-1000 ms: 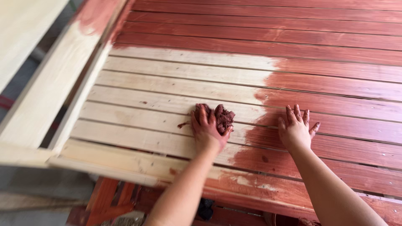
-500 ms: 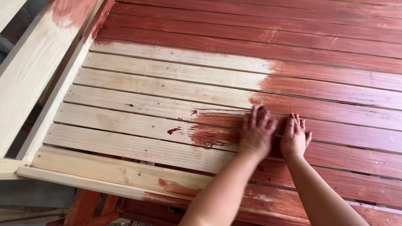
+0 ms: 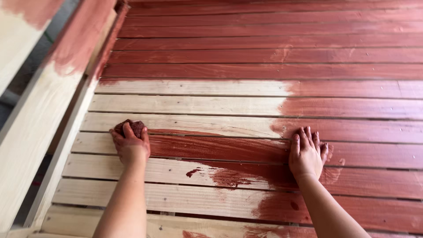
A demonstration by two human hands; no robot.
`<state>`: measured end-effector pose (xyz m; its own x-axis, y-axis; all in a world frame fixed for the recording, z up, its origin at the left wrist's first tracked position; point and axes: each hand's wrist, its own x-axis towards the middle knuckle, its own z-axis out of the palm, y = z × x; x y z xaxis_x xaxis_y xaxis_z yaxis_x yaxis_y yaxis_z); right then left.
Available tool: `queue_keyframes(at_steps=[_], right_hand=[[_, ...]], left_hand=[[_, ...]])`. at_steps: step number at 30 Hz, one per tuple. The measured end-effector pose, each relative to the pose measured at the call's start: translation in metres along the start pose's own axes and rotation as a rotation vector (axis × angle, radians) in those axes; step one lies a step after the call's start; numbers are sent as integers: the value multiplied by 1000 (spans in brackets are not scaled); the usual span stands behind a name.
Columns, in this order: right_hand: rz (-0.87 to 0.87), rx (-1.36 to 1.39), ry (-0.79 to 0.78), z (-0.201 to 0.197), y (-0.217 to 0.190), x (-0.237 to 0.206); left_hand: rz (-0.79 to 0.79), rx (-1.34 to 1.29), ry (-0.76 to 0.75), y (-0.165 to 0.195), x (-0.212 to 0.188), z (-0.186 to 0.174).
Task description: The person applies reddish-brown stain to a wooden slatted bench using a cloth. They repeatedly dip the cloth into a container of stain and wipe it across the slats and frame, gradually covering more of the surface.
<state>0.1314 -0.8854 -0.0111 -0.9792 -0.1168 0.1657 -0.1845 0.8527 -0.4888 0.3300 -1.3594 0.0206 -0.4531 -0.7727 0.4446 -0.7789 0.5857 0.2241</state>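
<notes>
- Pressing down with my left hand, I have its grip pinching a small stain-soaked rag under my fingertips, at the left end of a slat.
- The rag is dark reddish-brown and bunched; it sits on the boundary between a bare pale slat and the wet slat just below it, close to the left side rail.
- A glossy red-brown streak runs along that wet slat from the rag toward my other hand.
- My right hand lies flat on the stained wood, grip spread, fingers together and pointing away from me, holding nothing.
- My fingers on both hands are smeared with the same red colour.
- The slatted wooden surface is fully stained across the far rows and the right side; the near-left slats are mostly raw pale wood, with blotches of stain on the lower ones.
- The tall board on the left is pale with a red patch at its upper part.
</notes>
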Motion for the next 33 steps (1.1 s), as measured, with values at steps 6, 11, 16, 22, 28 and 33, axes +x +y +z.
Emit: queue_keyframes(at_steps=[6, 11, 16, 22, 28, 33], right_hand=[[5, 84, 23, -4, 2, -6], [24, 167, 21, -5, 11, -4], [94, 159, 36, -6, 11, -2], [153, -265, -141, -2, -17, 9], [219, -276, -143, 1, -40, 25], [202, -228, -91, 2, -42, 24]], left_hand=[[-256, -1248, -279, 126, -87, 25], [694, -604, -491, 313, -174, -7], [764, -534, -575, 399, -175, -14], [759, -442, -330, 254, -107, 1], [203, -418, -318, 65, 12, 21], [219, 661, 550, 32, 44, 63]])
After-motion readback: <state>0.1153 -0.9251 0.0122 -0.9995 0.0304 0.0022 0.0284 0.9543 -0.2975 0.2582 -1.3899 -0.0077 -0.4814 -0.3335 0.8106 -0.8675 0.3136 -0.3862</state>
